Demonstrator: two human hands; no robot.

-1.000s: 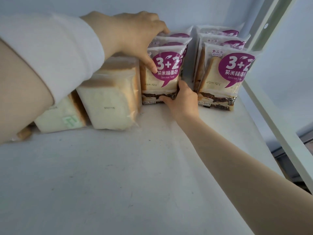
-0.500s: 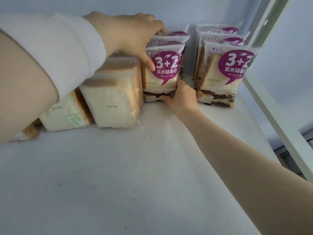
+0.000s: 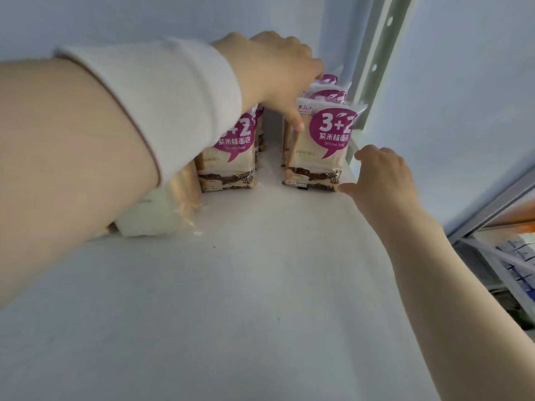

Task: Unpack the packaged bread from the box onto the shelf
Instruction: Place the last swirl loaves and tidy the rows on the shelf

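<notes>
Two rows of purple-label bread packages stand upright at the back of the white shelf. My left hand reaches over the right row, fingers across the tops and thumb pressed on the left edge of the front package. My right hand is spread open at that package's lower right corner, its thumb just touching it. The left row's front package stands free, partly hidden by my left sleeve. No box is in view.
A clear-wrapped white toast loaf stands left of the purple rows, mostly behind my left forearm. A perforated metal upright borders the shelf at the right. Lower right, another shelf holds blue-and-white cartons.
Both hands have left the left row and moved right to the right row. My right hand let go of the left package's base and opened. The view has swung to the right.
</notes>
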